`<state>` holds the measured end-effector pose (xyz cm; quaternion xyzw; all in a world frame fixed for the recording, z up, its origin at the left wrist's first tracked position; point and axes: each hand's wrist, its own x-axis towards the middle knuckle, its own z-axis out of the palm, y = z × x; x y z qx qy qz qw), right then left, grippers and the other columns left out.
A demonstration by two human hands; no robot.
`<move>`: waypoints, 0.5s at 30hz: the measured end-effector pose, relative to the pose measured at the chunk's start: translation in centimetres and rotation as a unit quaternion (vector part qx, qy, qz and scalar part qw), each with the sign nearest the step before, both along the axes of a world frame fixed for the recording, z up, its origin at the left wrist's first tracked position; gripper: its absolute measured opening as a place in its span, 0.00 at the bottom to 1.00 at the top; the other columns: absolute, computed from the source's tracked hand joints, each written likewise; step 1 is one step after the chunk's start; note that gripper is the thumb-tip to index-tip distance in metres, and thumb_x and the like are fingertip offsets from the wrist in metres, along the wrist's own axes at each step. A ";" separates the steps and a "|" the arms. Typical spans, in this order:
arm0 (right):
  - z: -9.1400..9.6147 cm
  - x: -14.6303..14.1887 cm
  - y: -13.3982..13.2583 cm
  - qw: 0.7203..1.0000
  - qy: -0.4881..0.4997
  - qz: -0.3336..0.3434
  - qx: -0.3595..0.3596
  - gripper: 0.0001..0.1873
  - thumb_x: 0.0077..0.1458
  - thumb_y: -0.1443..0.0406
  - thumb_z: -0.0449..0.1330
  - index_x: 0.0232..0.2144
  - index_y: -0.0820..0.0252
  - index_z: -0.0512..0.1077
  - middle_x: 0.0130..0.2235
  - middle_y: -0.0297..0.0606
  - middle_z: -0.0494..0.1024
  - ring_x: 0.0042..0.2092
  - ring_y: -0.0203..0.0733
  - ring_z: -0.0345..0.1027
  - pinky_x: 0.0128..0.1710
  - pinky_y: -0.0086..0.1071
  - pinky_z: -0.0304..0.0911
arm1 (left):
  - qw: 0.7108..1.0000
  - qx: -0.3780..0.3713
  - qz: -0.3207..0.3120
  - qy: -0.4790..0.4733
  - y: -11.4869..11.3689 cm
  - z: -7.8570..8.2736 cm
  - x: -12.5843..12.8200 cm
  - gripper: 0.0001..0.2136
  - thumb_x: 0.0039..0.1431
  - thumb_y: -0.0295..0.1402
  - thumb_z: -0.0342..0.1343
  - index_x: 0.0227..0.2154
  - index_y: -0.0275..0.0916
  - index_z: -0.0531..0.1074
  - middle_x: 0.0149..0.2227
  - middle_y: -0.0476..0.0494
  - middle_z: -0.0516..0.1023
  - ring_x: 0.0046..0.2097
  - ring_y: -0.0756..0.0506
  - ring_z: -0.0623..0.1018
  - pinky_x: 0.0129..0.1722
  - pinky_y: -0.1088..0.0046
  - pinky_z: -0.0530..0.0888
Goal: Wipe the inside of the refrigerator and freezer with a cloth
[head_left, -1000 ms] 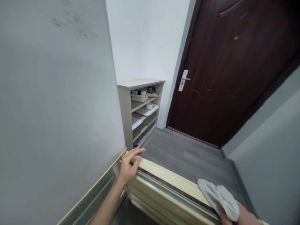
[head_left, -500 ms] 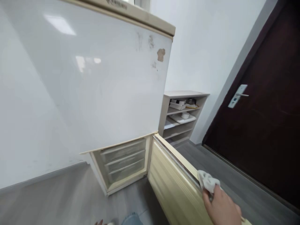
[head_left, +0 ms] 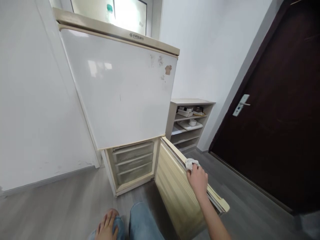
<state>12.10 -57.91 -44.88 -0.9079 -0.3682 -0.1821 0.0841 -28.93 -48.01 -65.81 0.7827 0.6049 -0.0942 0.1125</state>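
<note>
My right hand is closed around a crumpled white cloth, pressed on the top edge of the lower refrigerator door. That door stands swung out, showing its ribbed, yellowed inner face. My left hand lies flat with fingers stretched over my knee, holding nothing. Behind the open door is the lower compartment with several clear drawers. Above it, the white upper door of the refrigerator is closed, with brown and grey stains near its right edge.
A low shelf unit with trays and a white cup stands right of the refrigerator. Farther right is a dark door with a silver handle. A bottle with a green cap shows by the window. My jeans-covered leg is beside the open door.
The view has shifted, bringing the refrigerator top, my legs and more of my left hand into sight. My right hand with the cloth sits farther up the door's edge, closer to the hinge.
</note>
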 end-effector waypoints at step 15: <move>0.3 2.3 -6.3 0.972 0.214 0.075 -0.056 0.19 0.61 0.61 0.46 0.49 0.65 0.65 0.48 0.49 0.75 0.45 0.50 0.72 0.38 0.32 0.60 | 1.000 -0.026 0.011 -0.009 -0.9 0.0 -1.4 0.28 0.60 0.34 0.36 0.64 0.38 0.49 0.69 0.44 0.51 0.70 0.40 0.49 0.67 0.57 0.53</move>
